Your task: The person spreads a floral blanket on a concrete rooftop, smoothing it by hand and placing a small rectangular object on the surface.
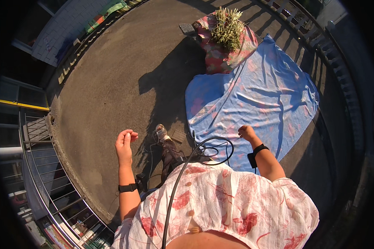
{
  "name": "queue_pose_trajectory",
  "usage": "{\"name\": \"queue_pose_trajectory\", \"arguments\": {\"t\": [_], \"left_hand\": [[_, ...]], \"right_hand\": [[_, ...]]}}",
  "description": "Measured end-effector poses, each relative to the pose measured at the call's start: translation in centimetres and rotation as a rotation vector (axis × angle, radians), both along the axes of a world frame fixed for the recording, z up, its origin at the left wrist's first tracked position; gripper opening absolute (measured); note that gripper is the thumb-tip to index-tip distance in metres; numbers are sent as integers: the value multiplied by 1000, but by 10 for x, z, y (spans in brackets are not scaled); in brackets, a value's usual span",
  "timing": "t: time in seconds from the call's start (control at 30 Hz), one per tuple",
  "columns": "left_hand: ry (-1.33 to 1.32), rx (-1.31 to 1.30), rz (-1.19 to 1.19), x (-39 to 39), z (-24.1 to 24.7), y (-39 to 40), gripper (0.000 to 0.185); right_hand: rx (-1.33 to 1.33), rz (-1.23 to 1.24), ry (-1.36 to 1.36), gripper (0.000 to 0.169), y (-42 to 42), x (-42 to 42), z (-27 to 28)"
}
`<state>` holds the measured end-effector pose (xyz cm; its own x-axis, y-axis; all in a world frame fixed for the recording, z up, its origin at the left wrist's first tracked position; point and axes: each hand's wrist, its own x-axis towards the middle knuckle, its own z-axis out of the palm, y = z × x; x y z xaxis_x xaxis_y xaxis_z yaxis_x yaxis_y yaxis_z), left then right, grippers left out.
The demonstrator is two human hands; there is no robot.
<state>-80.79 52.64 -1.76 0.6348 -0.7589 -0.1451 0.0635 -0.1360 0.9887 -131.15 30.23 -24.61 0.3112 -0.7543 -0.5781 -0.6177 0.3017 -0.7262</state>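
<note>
My left hand (pixel 125 141) is raised at the left above the bare concrete ground, its fingers loosely bent and nothing in it. Over the near edge of a blue patterned cloth (pixel 258 102) my right hand (pixel 246 132) hangs with curled fingers; whether they are fully closed is hard to tell, and no object shows in it. The cloth lies wrinkled on the ground to the right. Beyond it, a bundle of cut dry plant stalks (pixel 228 31) rests on a red flowered cloth (pixel 216 60). Both wrists carry black straps with small devices.
A black cable (pixel 176 183) loops before my chest. By my foot lies a small brick-like block (pixel 179 136); a grey block (pixel 187 29) sits beside the red cloth. Metal railings (pixel 54 169) curve along the left, a balustrade (pixel 333 53) along the right.
</note>
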Motion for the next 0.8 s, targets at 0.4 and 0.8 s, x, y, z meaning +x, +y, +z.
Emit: {"name": "queue_pose_trajectory", "arguments": {"t": [0.4,0.8], "left_hand": [[-32,112,-506,220,4,-289,19],[-193,336,-888,249,-22,-546,20]], "right_hand": [[405,-784,141,11,40,113,53],[348,-875,-169,17,-107,269,-60]]}}
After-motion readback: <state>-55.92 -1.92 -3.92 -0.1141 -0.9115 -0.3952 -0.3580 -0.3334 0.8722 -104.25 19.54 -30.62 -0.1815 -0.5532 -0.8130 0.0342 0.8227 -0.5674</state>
